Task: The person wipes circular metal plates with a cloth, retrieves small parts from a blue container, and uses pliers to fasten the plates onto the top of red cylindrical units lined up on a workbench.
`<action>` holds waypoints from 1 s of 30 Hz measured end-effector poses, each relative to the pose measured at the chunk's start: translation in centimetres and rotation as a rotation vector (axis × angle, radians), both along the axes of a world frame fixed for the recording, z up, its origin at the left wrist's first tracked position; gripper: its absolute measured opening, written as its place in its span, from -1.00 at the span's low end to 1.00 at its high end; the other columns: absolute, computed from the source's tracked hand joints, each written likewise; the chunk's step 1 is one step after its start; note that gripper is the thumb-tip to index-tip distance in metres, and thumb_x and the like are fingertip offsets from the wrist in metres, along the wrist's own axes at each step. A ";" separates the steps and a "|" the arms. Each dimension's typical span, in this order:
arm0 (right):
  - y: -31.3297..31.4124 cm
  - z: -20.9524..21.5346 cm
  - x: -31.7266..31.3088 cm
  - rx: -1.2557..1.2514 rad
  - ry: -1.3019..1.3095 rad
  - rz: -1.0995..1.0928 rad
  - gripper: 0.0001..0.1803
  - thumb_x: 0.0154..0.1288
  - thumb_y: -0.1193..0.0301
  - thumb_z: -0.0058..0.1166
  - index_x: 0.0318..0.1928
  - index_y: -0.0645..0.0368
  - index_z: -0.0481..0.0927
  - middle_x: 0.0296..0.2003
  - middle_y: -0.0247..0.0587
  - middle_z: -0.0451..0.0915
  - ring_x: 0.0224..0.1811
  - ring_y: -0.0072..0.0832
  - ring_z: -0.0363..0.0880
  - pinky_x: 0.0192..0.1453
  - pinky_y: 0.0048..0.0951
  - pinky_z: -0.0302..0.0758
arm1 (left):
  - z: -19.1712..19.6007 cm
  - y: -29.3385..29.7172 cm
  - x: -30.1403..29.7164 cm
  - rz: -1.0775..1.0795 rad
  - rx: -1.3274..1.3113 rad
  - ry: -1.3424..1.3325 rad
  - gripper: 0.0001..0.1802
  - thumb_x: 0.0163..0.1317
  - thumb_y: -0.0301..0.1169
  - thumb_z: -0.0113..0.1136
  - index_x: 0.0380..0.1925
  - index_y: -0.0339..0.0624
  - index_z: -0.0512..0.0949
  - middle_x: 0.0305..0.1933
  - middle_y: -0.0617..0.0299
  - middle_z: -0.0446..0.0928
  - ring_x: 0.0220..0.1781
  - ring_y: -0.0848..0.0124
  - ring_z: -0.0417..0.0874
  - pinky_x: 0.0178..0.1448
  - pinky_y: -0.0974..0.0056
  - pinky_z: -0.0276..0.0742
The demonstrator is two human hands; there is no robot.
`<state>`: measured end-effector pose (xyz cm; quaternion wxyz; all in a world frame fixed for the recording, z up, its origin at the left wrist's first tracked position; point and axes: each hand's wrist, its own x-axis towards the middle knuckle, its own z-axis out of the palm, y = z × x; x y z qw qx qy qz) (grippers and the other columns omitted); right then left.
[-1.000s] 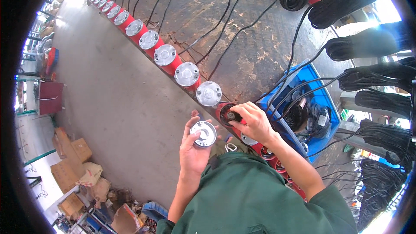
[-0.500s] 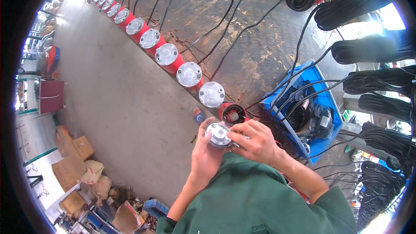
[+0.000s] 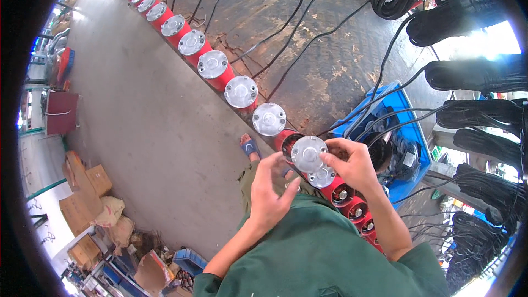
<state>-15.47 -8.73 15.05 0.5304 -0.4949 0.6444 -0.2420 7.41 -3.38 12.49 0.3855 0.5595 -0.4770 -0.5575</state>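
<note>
My right hand (image 3: 352, 165) pinches the edge of a clear round plastic cover (image 3: 308, 153) between thumb and fingers. This cover hangs over the row, partly overlapping a second clear disc (image 3: 322, 177) just nearer to me. My left hand (image 3: 269, 192) is beside it with thumb and fingers apart and nothing in its grasp. Just beyond the held cover, an uncovered red cylinder (image 3: 285, 138) shows its dark inside. Farther along stand several red cylinders with clear covers on, the closest cover (image 3: 269, 119) among them. Toward my body, uncovered red cylinders (image 3: 342, 193) show small light parts inside.
A blue crate (image 3: 413, 132) of black cords and parts stands right of the row. Coiled black cables (image 3: 473, 72) hang along the right, their leads crossing the worn tabletop (image 3: 308, 49). Cardboard boxes (image 3: 82, 206) lie at the left. A sandalled foot (image 3: 248, 146) shows below the table edge.
The clear cover has moved right and over the row, from both hands into my right hand alone. My left hand has let go and opened. Uncovered cylinders nearer me have come into sight.
</note>
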 end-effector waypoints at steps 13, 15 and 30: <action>-2.0 -3.1 0.7 0.037 0.031 0.130 -0.58 0.36 0.33 0.47 0.10 0.35 0.75 -0.23 -0.05 0.85 -0.21 -0.48 0.83 -0.04 -0.38 0.74 | -4.8 -2.5 -1.8 -0.032 -0.354 -0.244 0.04 0.05 -0.35 0.68 0.53 -0.19 0.32 0.49 -0.06 0.48 0.49 -0.01 0.57 0.49 0.05 0.55; -2.3 -2.9 0.5 0.050 0.013 0.158 -0.58 0.36 0.32 0.47 0.10 0.34 0.75 -0.23 -0.04 0.85 -0.21 -0.48 0.83 -0.04 -0.37 0.74 | -4.8 -2.4 -1.8 -0.022 -0.335 -0.243 0.04 0.05 -0.35 0.69 0.53 -0.17 0.33 0.49 -0.06 0.49 0.47 -0.01 0.60 0.46 0.06 0.58; -2.7 -4.4 -1.1 -0.067 0.095 0.193 -0.70 0.38 0.49 0.33 0.09 0.31 0.75 -0.19 -0.14 0.83 -0.20 -0.55 0.78 -0.06 -0.44 0.69 | -5.5 -2.0 -2.7 0.066 -0.348 -0.269 0.02 0.00 -0.36 0.72 0.48 -0.21 0.40 0.45 -0.05 0.55 0.41 0.10 0.65 0.37 0.13 0.59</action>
